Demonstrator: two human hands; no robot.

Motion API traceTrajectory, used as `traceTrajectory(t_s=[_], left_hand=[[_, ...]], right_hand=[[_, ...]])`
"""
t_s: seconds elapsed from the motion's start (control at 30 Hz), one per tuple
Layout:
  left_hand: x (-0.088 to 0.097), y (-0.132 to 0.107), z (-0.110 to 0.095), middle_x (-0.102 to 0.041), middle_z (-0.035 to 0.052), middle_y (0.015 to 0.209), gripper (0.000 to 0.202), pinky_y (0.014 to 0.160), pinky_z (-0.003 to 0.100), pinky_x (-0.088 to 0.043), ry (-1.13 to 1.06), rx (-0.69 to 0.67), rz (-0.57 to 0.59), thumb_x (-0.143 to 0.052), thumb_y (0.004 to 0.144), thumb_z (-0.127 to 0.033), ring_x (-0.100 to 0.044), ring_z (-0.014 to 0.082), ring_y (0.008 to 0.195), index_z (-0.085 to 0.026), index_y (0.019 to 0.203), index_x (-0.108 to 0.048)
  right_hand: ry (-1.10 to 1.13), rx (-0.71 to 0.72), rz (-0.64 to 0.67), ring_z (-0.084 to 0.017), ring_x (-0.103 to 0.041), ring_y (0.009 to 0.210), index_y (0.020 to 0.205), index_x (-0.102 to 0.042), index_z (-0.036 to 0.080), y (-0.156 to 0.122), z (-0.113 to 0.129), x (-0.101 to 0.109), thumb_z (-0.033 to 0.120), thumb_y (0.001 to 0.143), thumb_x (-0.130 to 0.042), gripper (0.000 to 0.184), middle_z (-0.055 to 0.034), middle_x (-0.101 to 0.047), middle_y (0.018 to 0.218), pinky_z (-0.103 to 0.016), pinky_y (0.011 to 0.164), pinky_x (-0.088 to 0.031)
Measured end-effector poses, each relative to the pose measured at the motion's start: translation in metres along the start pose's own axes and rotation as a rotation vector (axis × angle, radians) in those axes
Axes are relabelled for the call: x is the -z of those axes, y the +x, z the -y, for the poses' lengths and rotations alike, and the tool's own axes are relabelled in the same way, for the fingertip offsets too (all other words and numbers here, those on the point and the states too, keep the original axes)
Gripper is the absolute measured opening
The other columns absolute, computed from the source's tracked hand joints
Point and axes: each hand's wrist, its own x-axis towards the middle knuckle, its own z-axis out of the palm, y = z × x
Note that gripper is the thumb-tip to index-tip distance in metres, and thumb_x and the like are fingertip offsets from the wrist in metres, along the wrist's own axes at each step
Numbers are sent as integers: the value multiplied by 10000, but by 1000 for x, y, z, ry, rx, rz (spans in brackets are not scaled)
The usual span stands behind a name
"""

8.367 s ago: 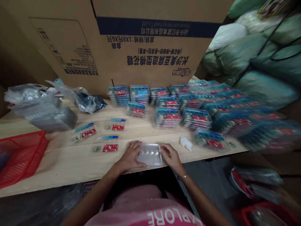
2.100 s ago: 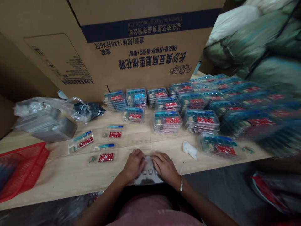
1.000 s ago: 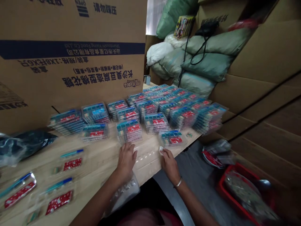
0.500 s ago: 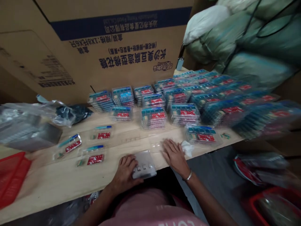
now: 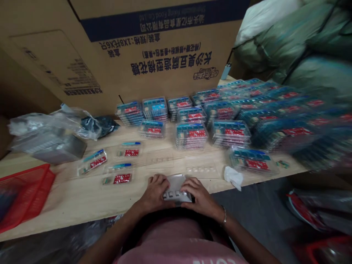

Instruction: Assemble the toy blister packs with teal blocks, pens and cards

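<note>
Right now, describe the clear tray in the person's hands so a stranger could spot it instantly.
Below the upside-down cardboard carton lies a wooden table bearing stacked blister packs. At its near edge, the left hand and right hand hold a clear plastic tray. Unlike nearby packs, it shows no red card.

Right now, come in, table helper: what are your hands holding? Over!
Left hand, right hand: both on clear plastic blister tray. Crumpled tissue off to the right.

Two hands [image 5: 157,192], one clear plastic tray [image 5: 176,183], three flat red-label packs [image 5: 92,162], one red basket [image 5: 24,196], one white tissue [image 5: 233,178].
</note>
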Motion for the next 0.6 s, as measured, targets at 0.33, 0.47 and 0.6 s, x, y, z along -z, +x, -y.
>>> traceTrajectory(t_s=[0.33, 0.47, 0.6], left_hand=[[-6, -5, 5, -560, 72, 1043, 625, 854, 409, -329, 31, -41, -47, -698, 561, -671, -468, 258, 1002, -193, 942, -565], [-9, -5, 7, -575, 77, 1031, 596, 845, 416, -342, 76, -76, -64, -661, 608, -678, -482, 260, 997, -190, 937, -562], [-16, -10, 8, -600, 88, 1028, 576, 834, 415, -365, 99, -108, -178, -664, 622, -662, -507, 262, 997, -181, 921, -557]], right_hand=[[-156, 36, 182, -220, -494, 922, 883, -571, 210, 16, 9, 13, 350, 770, -710, 228, -42, -577, 928, -333, 784, -425], [-363, 175, 160, -202, -505, 821, 868, -548, 194, 12, 18, 3, 215, 852, -591, 50, -40, -567, 878, -339, 752, -396], [-533, 307, 189, -185, -512, 744, 789, -535, 183, 6, 25, -16, 87, 863, -522, 122, -13, -551, 770, -351, 775, -372]])
